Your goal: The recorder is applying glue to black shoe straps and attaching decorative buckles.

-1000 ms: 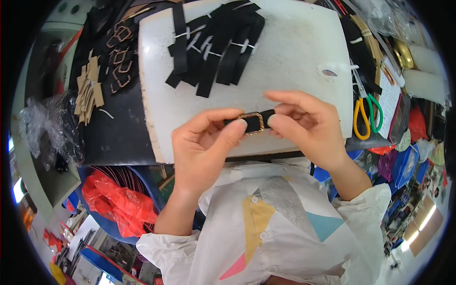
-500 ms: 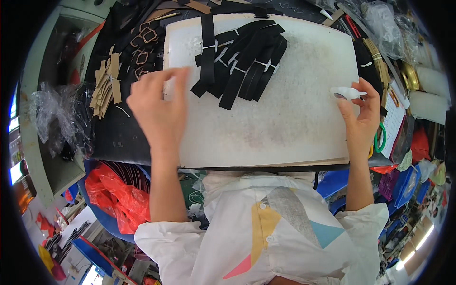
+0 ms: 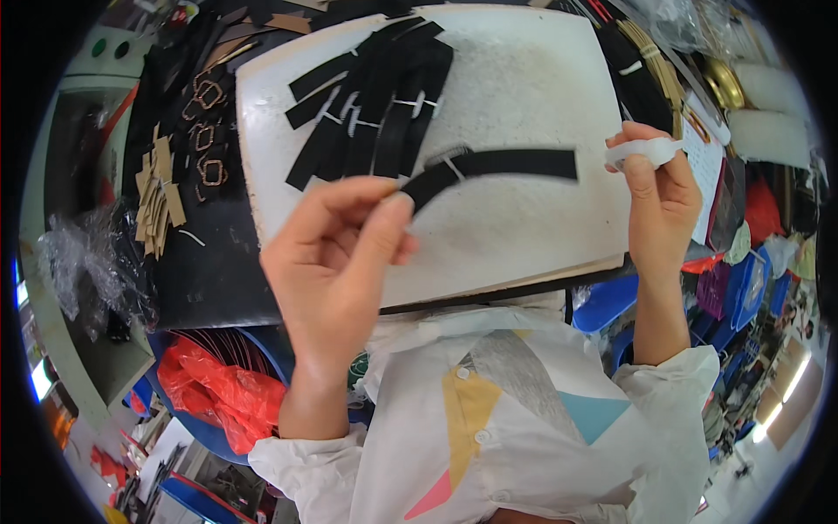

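Between the thumb and fingers of my left hand [image 3: 336,258] is one end of a black strap [image 3: 524,163]. The strap arcs rightward above the white board [image 3: 506,244], with a narrow pale band and a dark, buckle-like piece partway along it. My right hand [image 3: 661,205], at the board's right edge, is closed around a small white squeeze bottle [image 3: 646,154] with a tapered nozzle pointing right. Several more black straps with pale, ring-like pieces lie in an overlapping pile [image 3: 375,113] on the board's far left part.
Left of the board lie square metal buckles [image 3: 208,135] on black material and a stack of brown card strips [image 3: 159,192]. Crumpled clear plastic [image 3: 92,266] sits farther left. A red plastic bag [image 3: 218,393] fills a blue bin below. Paper sheets [image 3: 705,175] lie at right.
My left hand has taken hold of a strap and brought it nearer, over the board. My right hand still holds the bottle. The whole view has shifted slightly.
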`<act>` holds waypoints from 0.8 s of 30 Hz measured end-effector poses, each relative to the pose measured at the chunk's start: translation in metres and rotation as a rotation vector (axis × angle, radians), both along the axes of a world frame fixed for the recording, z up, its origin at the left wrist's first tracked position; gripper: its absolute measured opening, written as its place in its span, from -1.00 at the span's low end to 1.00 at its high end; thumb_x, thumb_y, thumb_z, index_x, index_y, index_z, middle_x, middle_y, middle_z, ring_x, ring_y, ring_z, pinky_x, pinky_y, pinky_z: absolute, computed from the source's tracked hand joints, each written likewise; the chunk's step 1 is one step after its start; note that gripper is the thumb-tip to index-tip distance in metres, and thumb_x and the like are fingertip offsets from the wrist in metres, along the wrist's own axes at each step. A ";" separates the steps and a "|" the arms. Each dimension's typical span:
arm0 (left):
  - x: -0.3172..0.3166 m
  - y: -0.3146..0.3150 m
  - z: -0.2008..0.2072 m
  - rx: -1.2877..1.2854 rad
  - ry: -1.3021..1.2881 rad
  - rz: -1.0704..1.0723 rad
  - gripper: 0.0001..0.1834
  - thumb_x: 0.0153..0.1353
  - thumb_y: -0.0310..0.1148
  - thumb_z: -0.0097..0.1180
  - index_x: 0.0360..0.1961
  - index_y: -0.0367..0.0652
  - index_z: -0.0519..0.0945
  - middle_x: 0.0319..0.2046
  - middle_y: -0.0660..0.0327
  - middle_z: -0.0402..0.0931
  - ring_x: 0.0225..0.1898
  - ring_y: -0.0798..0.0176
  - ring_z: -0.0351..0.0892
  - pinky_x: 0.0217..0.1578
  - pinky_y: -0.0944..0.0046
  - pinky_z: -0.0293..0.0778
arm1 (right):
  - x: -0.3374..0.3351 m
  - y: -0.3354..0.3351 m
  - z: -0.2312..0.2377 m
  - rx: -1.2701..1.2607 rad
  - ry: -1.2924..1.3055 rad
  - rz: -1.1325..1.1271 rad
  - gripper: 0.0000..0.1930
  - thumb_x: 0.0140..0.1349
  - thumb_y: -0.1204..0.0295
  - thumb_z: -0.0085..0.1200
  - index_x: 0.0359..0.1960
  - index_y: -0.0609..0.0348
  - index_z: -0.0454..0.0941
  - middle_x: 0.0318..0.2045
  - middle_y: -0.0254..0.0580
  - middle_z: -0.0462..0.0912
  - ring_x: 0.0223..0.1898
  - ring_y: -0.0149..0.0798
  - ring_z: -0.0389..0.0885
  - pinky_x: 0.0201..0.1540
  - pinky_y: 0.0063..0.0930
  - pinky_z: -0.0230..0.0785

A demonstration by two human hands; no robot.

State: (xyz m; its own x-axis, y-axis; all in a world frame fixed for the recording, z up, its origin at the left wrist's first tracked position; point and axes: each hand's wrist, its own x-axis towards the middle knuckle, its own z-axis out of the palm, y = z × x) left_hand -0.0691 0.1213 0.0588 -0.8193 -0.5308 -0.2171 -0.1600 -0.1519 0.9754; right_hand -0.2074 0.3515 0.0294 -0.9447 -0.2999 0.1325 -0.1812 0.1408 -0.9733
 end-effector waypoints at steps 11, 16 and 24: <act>0.022 0.034 -0.034 -0.060 -0.163 -0.036 -0.82 0.20 -0.64 0.23 -0.16 -0.46 0.65 -0.38 0.15 0.63 -0.42 0.43 0.66 -0.43 0.55 0.51 | 0.017 -0.016 0.020 0.545 0.722 0.384 -0.63 -0.20 0.66 0.32 -0.24 0.25 0.66 -0.27 -0.13 0.64 -0.28 -0.09 0.58 -0.25 -0.37 0.46; 0.024 0.034 -0.035 -0.088 -0.156 -0.031 -0.83 0.19 -0.66 0.23 -0.17 -0.45 0.66 -0.40 0.13 0.62 -0.41 0.42 0.67 -0.44 0.54 0.49 | 0.018 -0.031 0.018 0.639 1.036 0.473 -0.60 -0.22 0.50 0.16 -0.22 0.25 0.67 -0.25 -0.20 0.64 -0.25 -0.15 0.56 -0.27 -0.38 0.42; 0.026 0.032 -0.042 -0.161 -0.127 -0.048 -0.81 0.16 -0.67 0.24 -0.17 -0.39 0.68 -0.44 0.12 0.64 -0.44 0.41 0.69 -0.47 0.54 0.48 | 0.025 -0.041 0.016 0.707 1.125 0.545 -0.57 -0.21 0.40 0.11 -0.22 0.29 0.67 -0.21 -0.20 0.63 -0.22 -0.20 0.56 -0.29 -0.40 0.33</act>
